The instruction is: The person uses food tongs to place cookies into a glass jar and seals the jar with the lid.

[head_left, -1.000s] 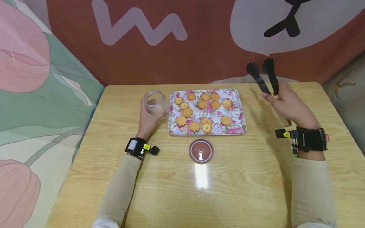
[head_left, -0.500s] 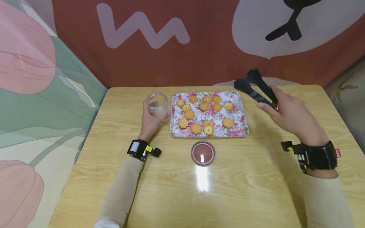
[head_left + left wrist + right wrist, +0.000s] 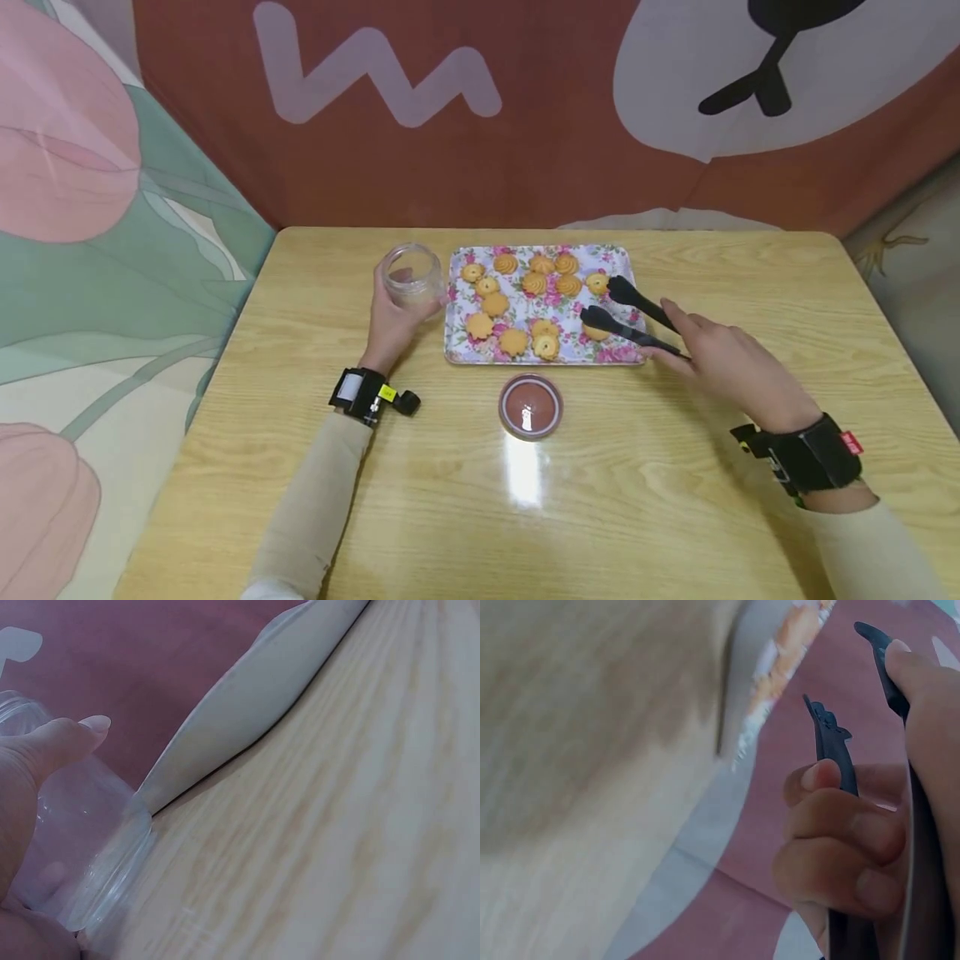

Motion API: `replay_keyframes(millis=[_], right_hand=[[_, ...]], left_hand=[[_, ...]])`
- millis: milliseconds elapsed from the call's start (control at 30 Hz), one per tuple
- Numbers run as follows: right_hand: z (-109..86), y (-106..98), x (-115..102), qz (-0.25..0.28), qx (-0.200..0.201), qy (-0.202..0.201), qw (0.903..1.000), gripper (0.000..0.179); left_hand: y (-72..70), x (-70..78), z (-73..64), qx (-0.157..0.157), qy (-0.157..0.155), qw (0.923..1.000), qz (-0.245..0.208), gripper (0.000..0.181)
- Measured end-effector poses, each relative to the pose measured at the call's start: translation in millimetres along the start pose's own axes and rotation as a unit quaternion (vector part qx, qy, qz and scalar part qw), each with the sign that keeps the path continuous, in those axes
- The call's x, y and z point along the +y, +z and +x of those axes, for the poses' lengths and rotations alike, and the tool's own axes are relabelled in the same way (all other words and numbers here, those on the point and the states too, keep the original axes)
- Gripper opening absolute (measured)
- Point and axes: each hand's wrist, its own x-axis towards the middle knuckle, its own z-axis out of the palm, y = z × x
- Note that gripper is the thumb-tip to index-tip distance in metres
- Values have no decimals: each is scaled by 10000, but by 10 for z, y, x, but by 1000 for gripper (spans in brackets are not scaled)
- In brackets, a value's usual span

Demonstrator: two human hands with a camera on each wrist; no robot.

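Note:
My left hand [image 3: 393,323] holds a clear jar [image 3: 413,277] upright on the table, left of the tray; in the left wrist view the thumb lies across the jar [image 3: 90,825]. My right hand [image 3: 738,367] grips a pair of black-tipped tongs [image 3: 637,337], its fingers curled round one arm and the thumb on the other in the right wrist view. The tong tips are spread over the right part of a floral tray [image 3: 622,354]. One tip overlaps a plain round cookie [image 3: 596,332], the other is beside a ring-shaped cookie [image 3: 597,283]. Nothing shows between the tips.
Several cookies [image 3: 534,284] lie across the tray, more of them on its left and middle. A round lid [image 3: 530,407] lies on the wooden table [image 3: 637,508] in front of the tray. A printed cloth [image 3: 525,167] hangs behind the table's far edge.
My right hand has brought the tongs left and down, from beyond the tray's right side to over its right part. The left hand and jar have stayed in place.

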Motion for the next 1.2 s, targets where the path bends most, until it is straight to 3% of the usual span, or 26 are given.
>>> replay_keyframes(millis=[167, 500, 800, 1067, 1200], right_hand=[[-32, 121, -36, -121, -214, 8, 9997, 75], [-37, 235, -51, -301, -146, 161, 9993, 77], [-2, 275, -31, -21, -172, 355, 9992, 78], [-1, 251, -14, -150, 188, -234, 9994, 47], [33, 225, -7, -447, 248, -467, 9976, 44]], left_hand=[[-17, 13, 13, -51, 34, 10000, -26, 96], [17, 44, 40, -52, -32, 10000, 0, 97], [33, 33, 39, -30, -6, 10000, -68, 96], [15, 34, 25, -22, -4, 10000, 44, 96], [8, 13, 23, 7, -89, 9999, 78, 97]])
